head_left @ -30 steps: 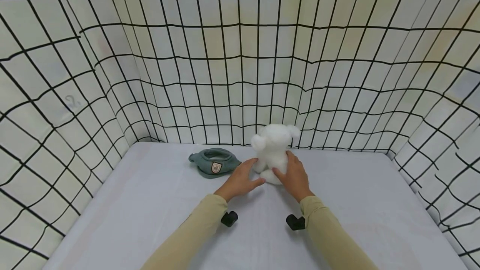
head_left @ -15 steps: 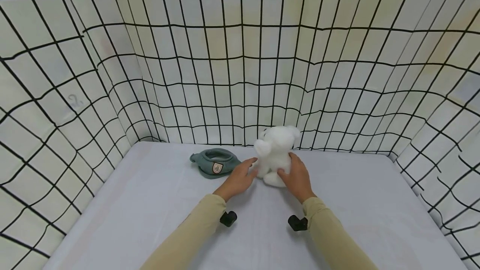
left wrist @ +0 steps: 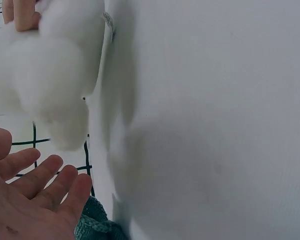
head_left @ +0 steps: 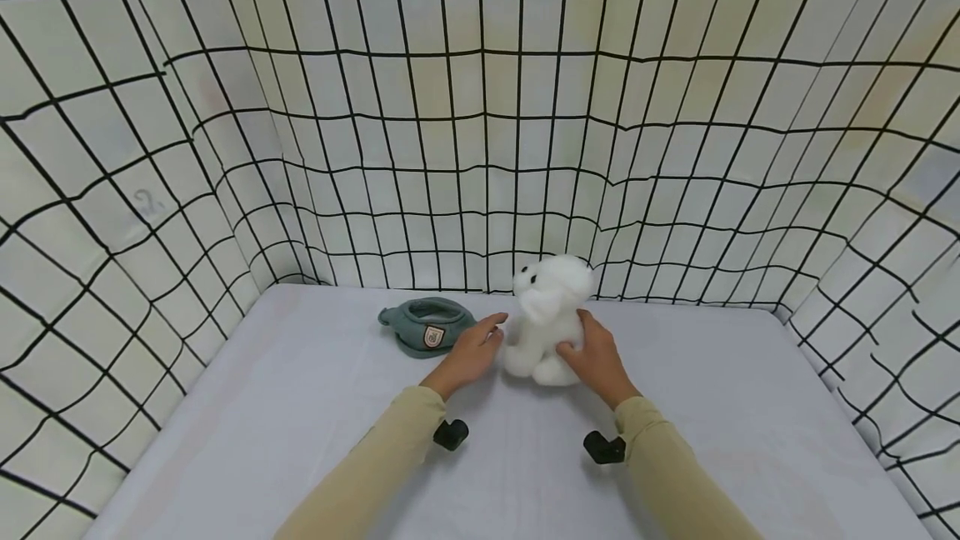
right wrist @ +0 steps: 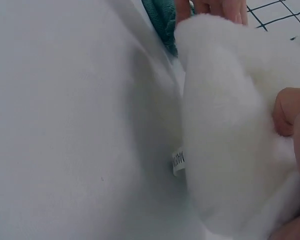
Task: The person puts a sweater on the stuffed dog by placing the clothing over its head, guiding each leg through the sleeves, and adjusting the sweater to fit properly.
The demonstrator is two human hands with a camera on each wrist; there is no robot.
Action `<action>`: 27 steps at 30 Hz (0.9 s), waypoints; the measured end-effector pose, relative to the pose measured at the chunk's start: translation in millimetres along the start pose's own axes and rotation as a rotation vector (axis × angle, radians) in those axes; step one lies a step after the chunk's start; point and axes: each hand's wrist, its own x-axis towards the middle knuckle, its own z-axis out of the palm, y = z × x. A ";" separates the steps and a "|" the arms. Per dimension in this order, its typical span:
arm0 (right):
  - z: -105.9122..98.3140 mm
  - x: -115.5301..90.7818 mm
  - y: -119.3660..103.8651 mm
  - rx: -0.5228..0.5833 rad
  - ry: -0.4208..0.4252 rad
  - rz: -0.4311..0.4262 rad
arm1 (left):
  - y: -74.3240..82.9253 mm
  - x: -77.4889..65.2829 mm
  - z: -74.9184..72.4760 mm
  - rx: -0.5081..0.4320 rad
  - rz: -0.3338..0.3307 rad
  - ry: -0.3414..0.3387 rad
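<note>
right hand (head_left: 598,358): grips fluffy plush (head_left: 553,327) | left hand (head_left: 467,358): fingers apart | green cloth ring (head_left: 411,330)

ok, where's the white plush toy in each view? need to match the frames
Head: white plush toy just right of and below centre, right hand gripping it.
Left wrist: upper left, cut off by the frame edge.
Right wrist: fills most of the right half.
Shared landmark: green cloth item, left of the toy in head, bottom edge in left wrist, top edge in right wrist.
</note>
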 end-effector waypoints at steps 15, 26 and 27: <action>-14.9 -4.8 -18.5 0.100 -0.174 -0.055 | 0.8 -1.0 -10.1 -0.234 -0.080 -0.139; -20.6 -7.5 -27.2 0.326 -0.251 0.008 | -4.0 -2.9 -14.6 -0.526 -0.054 -0.228; -20.7 -7.5 -27.4 0.346 -0.259 0.010 | -3.6 -3.4 -14.9 -0.566 -0.060 -0.239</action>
